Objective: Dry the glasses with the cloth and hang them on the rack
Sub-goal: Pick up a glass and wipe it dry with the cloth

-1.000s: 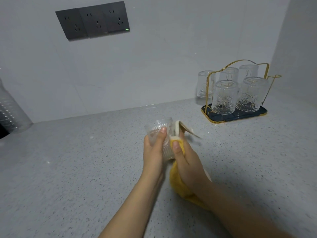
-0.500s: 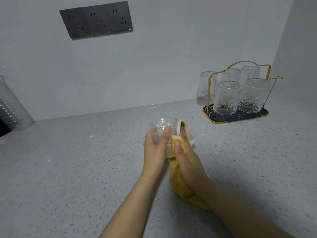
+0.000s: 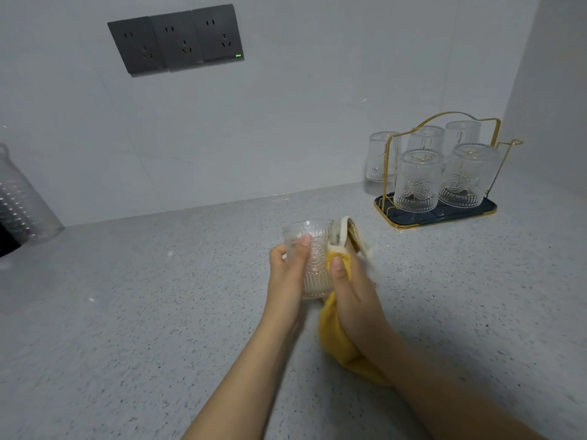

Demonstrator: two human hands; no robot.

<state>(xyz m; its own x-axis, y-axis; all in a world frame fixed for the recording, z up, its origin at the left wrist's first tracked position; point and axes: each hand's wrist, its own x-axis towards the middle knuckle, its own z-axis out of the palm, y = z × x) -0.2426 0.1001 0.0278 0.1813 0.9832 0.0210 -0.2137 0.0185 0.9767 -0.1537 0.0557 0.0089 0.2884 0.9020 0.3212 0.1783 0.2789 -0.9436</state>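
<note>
1. Yellow cloth [image 3: 337, 341] bunched in right hand [image 3: 355, 300], fingers curled round it, thumb pinning it to the glass [image 3: 313, 258].
2. Left hand [image 3: 286, 277] grips the glass, held above the counter, rim tilted away.
3. Grey speckled counter [image 3: 127, 312]. Gold wire rack [image 3: 441, 173] far right carries four upturned glasses; one more stands just behind it.
4. Dark sockets [image 3: 176, 41] on white wall.

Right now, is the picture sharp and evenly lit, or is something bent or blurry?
Head view: dim, even light, soft shadows; wide lens tilts the dark wall sockets; the yellow cloth's pale edge smears; the clear ribbed glass is sharp.
</note>
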